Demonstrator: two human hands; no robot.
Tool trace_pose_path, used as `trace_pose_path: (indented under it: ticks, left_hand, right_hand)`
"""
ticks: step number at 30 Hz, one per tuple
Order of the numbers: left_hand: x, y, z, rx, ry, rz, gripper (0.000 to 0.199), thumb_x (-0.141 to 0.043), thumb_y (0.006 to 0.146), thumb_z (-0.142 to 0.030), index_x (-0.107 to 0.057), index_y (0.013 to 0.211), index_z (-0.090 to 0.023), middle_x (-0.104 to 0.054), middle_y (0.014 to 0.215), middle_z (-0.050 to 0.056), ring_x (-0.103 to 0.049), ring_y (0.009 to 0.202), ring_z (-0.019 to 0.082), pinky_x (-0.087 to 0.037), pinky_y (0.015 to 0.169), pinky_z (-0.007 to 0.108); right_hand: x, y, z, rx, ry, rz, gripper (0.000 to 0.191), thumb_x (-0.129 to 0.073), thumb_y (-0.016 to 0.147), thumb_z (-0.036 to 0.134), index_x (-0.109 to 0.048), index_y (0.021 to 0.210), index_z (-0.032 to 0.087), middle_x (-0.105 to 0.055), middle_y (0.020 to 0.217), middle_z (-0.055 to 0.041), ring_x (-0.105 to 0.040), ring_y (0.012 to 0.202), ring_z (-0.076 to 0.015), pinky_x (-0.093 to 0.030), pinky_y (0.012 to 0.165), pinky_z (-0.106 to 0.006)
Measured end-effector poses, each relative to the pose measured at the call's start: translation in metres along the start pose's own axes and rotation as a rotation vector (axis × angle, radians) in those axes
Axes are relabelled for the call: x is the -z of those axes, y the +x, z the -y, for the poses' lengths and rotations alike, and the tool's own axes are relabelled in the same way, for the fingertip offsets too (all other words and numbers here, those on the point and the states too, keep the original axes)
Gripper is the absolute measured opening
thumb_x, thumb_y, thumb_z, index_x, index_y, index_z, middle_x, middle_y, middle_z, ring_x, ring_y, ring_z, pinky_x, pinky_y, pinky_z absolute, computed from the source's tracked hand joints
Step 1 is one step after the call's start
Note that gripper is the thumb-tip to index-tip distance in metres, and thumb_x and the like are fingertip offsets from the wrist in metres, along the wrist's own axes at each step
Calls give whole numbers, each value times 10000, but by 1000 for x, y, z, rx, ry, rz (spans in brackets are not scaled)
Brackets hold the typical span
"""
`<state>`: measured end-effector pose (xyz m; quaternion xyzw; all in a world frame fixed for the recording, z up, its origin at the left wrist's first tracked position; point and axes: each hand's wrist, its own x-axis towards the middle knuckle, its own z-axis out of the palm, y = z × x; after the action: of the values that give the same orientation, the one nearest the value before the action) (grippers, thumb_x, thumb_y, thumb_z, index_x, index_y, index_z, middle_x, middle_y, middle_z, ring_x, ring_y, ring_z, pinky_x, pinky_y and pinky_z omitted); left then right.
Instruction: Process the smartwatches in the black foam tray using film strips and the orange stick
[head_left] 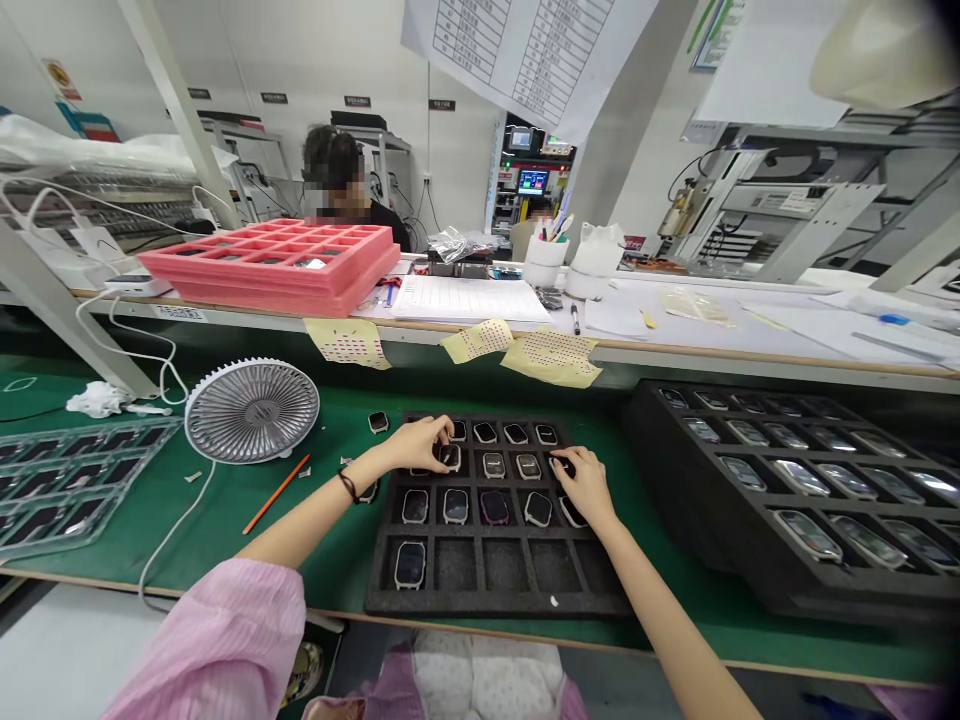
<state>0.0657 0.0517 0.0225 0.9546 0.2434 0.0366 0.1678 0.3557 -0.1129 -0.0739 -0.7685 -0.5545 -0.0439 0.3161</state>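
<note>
Four cells of the black foam tray (495,600) stand empty, all in its nearest row; the remaining cells appear to hold watch cases. From left: a loose watch case (378,422) lies beside the tray; the left hand (415,444) curves over one tray-held case (450,457); the right hand (587,487) curves over another case (562,466). Whether either hand grips or merely touches cannot be determined.

Black foam tray (495,600), pink sleeve (217,640)
</note>
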Motion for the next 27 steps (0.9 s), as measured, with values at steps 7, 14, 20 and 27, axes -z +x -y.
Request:
trace_pose_path:
  ticks: [7,14,20,27]
  left_hand:
    - [12,-35,14,141,135,37,394,-653,679,-311,-503,1030,-218,-645,1001,30,-607,938,211,-458,695,255]
    - [-1,-19,-3,151,430,145,491,-684,692,-256,-522,1146,-164,-670,949,135,-647,874,296,-474,681,311]
    - [-5,-3,-4,136,439,175,539,-745,653,-264,-531,1136,-156,-689,879,126,-663,787,290,-461,650,297]
    - [14,-22,7,58,342,16,394,-656,720,-412,-596,1066,-233,-666,821,32,-643,750,209,-415,613,228]
  right_hand:
    - [0,1,-2,2,34,10,259,-436,863,330,-656,943,222,-621,948,-68,-557,941,-254,-389,820,-398]
    - [0,0,-5,21,47,12,286,-405,877,321,-666,942,221,-616,937,-74,-562,913,-251,-396,812,-394]
    - [2,0,-4,11,60,20,279,-415,869,326,-666,937,226,-620,948,-78,-564,933,-264,-391,822,-403]
    - [1,0,-4,22,72,12,270,-425,861,322,-669,924,226,-626,933,-79,-570,907,-264,-391,817,-409]
